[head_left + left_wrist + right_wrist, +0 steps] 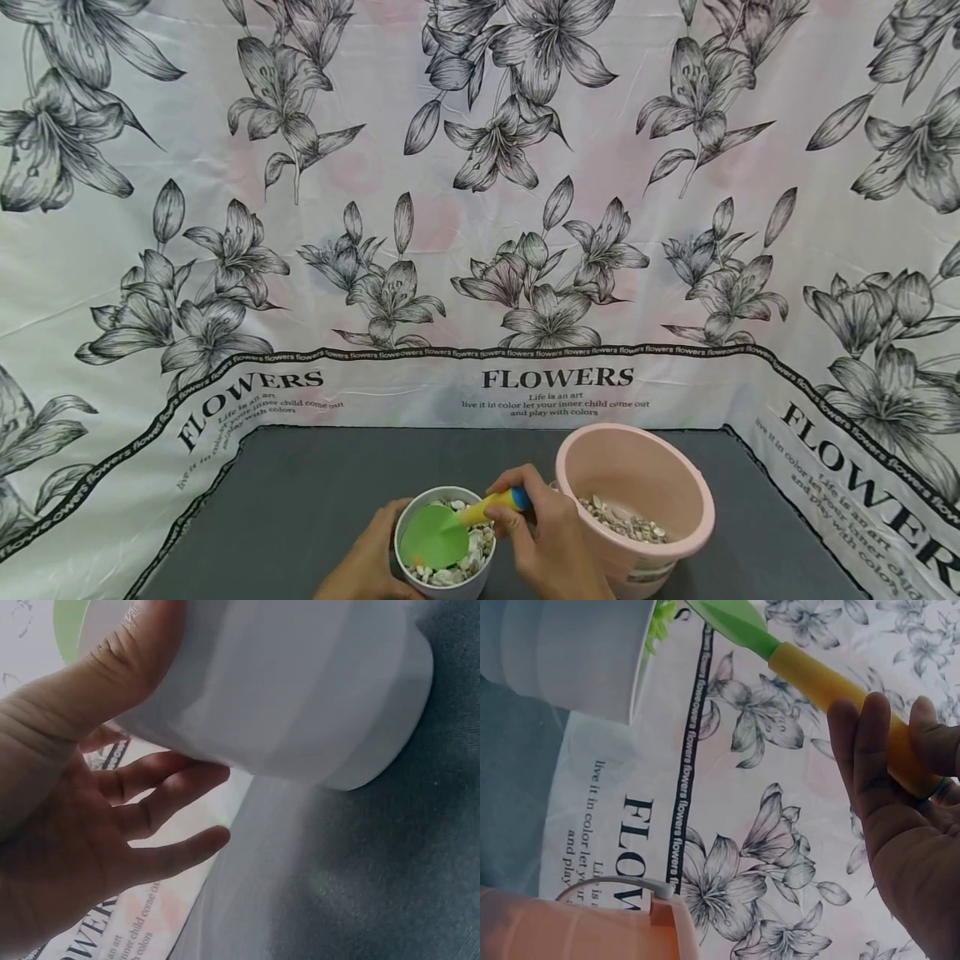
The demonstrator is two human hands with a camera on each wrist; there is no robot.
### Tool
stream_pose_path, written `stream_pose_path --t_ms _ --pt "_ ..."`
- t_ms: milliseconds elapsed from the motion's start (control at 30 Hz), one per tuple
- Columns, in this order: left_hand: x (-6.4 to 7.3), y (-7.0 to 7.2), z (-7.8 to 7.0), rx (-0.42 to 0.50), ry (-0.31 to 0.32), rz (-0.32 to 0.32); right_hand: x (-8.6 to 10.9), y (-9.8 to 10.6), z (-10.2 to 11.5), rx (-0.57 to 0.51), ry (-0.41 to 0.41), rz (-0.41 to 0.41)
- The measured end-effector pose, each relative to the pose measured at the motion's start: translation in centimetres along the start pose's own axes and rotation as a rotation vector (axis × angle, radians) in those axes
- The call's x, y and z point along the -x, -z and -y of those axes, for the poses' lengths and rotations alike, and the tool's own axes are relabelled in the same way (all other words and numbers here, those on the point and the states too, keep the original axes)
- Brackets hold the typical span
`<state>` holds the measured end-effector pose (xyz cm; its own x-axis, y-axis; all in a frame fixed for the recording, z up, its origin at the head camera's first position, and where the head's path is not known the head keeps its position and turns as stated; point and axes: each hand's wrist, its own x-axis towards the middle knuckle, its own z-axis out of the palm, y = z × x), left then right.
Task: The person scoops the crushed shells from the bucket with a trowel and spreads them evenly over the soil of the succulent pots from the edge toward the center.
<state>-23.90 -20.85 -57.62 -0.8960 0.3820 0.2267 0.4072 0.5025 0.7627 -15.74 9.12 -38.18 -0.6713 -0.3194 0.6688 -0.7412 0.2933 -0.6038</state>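
While R grip pinches trowel handle & L grip curls round white pot, well short of the surface's far edge, I'd work blade slowly w/o spilling pebbly bits.

Head looks forward; wrist closeups share the pot.

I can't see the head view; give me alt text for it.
A right hand holds a green shovel over small stones in a white pot, which the left hand grips. To the right, a pink bucket with more small stones stands on a dark table before a flower-print cloth.
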Motion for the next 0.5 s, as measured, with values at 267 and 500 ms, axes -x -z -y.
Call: stream_pose_path --t_ms 267,500 --pt "0.6 0.5 -1.2 0.046 -0.121 -0.011 0.0 0.3 -0.1 -0.048 0.096 0.009" --pt "0.2 -0.4 2.4 -0.062 -0.189 -0.025 0.2 0.4 -0.4 -0.111 0.099 -0.055"
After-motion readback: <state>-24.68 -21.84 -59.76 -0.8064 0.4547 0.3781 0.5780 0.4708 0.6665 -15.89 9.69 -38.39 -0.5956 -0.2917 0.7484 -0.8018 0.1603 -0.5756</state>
